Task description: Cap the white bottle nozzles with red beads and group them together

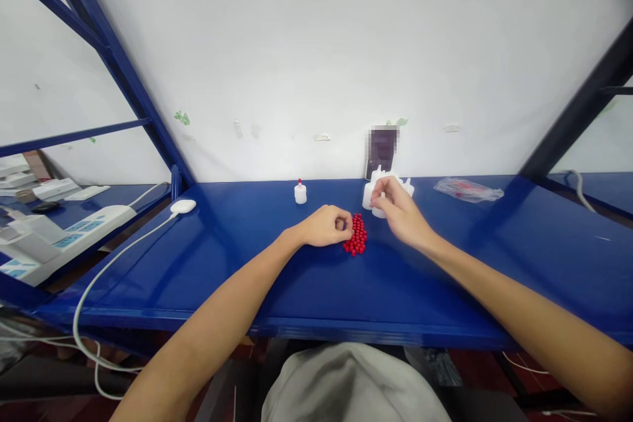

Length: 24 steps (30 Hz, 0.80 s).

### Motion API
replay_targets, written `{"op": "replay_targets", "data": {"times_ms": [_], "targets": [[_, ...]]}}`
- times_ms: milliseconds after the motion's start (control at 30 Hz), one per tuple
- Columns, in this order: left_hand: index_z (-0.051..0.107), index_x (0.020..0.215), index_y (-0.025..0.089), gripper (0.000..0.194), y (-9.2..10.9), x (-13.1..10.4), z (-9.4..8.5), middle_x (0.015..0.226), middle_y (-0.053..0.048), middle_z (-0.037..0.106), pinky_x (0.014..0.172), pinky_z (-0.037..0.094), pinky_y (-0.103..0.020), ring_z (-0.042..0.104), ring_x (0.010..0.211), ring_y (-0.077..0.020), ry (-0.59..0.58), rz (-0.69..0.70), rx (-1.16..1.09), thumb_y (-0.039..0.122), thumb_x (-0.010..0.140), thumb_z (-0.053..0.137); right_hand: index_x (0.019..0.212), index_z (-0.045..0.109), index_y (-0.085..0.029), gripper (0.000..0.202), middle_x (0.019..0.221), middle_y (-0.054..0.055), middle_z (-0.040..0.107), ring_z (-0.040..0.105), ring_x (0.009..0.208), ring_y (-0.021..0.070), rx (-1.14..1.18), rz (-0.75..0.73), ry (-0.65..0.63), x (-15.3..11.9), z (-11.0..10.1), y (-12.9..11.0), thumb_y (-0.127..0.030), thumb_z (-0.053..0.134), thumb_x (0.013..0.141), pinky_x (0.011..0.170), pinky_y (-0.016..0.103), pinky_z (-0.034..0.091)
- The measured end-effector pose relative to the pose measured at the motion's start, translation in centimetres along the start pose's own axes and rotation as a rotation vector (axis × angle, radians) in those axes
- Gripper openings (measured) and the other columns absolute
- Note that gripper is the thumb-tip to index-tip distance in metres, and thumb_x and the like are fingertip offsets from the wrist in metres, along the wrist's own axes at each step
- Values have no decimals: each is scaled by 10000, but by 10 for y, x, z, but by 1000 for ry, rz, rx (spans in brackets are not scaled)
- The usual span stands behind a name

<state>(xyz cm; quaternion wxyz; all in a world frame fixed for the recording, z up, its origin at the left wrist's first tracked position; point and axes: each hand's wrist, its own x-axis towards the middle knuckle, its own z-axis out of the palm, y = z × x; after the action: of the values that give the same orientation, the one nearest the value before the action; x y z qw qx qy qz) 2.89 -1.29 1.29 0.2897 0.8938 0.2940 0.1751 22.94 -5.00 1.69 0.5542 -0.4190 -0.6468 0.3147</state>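
Observation:
A cluster of small red caps (358, 239) lies on the blue table (247, 290). At the cluster's left edge my left hand (329, 225) is closed in a pinch, its fingertips touching the caps; whether one is between them is too small to tell. Farther right, my right hand (398, 210) has its thumb and forefinger pinched at the top of a white bottle (378, 213) in a group of white bottles, partly hiding them. One white bottle with a red cap (300, 194) stands upright by itself, left of the group and near the wall.
Against the wall leans a dark phone-like object (382, 148), partly pixelated. A clear plastic bag (467, 189) with something red lies at the back right. At the left are a white charger (182, 206) with its cable and a power strip (84, 234). Blue frame posts flank the table.

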Motion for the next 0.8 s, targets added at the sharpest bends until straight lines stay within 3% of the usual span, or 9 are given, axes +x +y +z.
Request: {"op": "replay_targets", "data": {"times_ms": [200, 467, 667, 800], "targets": [[602, 733, 147, 236, -1, -2, -8, 569, 42, 515, 533, 338, -210, 427, 522, -75, -54, -21, -70, 375, 791, 620, 871, 605, -193, 169, 794, 14, 603, 546, 752, 165, -143, 18, -61, -3, 3, -5, -304, 481, 845, 707, 300, 399], [693, 803, 141, 223, -3, 1, -6, 571, 28, 552, 529, 343, -216, 438, 511, -82, -49, -34, -31, 345, 794, 604, 682, 623, -177, 212, 617, 3, 544, 487, 612, 154, -183, 56, -163, -6, 5, -5, -214, 427, 754, 596, 288, 347], [707, 779, 143, 189, -5, 1, -5, 555, 24, 552, 521, 348, -215, 447, 508, -89, 4, -6, -31, 298, 771, 599, 512, 557, -182, 378, 511, 10, 501, 479, 549, 154, -239, 88, -186, -10, 5, -13, -327, 411, 828, 578, 296, 342], [706, 796, 134, 203, -8, 2, -4, 554, 23, 549, 513, 345, -216, 441, 499, -88, 44, -9, -33, 302, 776, 594, 610, 544, -189, 374, 454, -15, 495, 473, 478, 143, -191, 89, -190, -11, 5, -14, -361, 369, 892, 550, 283, 359]]}}
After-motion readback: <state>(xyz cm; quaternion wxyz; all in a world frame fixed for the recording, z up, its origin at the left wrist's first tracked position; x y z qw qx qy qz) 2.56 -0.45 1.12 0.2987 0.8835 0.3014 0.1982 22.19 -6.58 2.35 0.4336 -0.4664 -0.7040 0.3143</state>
